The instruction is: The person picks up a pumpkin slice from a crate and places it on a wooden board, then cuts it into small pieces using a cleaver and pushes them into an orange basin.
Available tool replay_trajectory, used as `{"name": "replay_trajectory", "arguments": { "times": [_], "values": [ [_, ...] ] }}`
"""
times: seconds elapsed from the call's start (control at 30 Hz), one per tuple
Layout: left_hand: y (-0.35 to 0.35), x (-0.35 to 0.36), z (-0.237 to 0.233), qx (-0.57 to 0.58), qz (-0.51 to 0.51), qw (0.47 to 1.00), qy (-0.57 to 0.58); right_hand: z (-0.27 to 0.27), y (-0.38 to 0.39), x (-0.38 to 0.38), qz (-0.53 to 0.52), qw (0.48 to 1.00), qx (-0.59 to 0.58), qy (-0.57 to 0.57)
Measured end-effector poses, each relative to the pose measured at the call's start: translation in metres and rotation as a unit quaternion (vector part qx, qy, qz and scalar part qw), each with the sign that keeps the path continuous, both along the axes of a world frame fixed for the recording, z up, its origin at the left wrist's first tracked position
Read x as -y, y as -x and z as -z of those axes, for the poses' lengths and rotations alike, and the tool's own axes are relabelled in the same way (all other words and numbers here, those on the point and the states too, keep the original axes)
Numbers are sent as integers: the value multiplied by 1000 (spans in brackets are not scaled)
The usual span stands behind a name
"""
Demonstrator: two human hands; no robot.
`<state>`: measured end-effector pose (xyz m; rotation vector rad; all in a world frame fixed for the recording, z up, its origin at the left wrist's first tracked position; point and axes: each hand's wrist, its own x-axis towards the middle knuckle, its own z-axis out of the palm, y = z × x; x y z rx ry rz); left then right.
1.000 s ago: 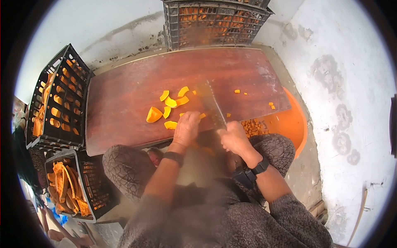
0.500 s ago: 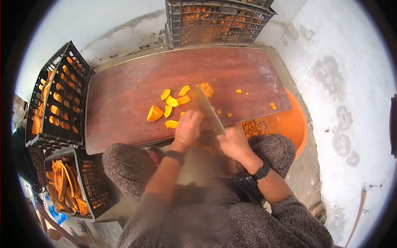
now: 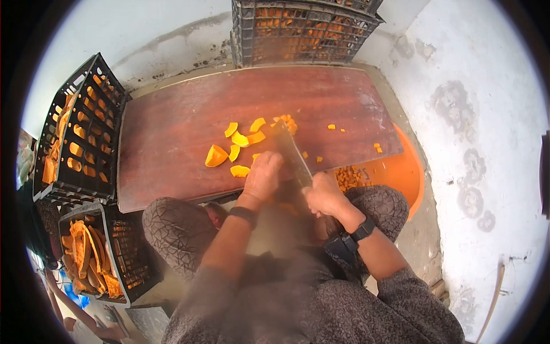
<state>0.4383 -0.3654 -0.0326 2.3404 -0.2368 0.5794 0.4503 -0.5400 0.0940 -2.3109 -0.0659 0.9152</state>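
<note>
Right hand (image 3: 323, 195) clasps a knife (image 3: 290, 150) over the board (image 3: 172, 132); left hand (image 3: 262, 176) rests curled at the board's near edge, grip unclear

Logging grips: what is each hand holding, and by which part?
The right hand grips the cleaver by its handle. The left hand presses down on the board beside the blade; any piece under it is hidden.
</note>
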Motion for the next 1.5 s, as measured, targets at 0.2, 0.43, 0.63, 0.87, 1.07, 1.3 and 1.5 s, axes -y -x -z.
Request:
{"name": "replay_trajectory", "arguments": {
  "times": [0.2, 0.43, 0.63, 0.87, 1.07, 1.3, 1.5],
  "values": [
    [-3, 2, -3, 4, -9, 1000, 25, -9, -8, -10, -11, 1000, -16, 9],
    [0, 4, -1, 5, 10, 1000, 13, -3, -15, -14, 3, 999, -5, -41],
    [-1, 3, 0, -10, -14, 1000, 18, 12, -9, -5, 94, 987, -36, -124],
    [1, 4, -10, -3, -48, 997, 68, 17, -6, -3, 118, 986, 2, -121],
    [-2, -11, -11, 50, -39, 995, 80, 17, -5, 8, 159, 979, 17, -125],
    [1, -33, -9, 47, -100, 990, 89, 16, 4, 8, 130, 983, 11, -130],
    [-7, -17, -18, 25, -59, 997, 49, 18, 6, 7, 114, 986, 49, -114]
  ]
}}
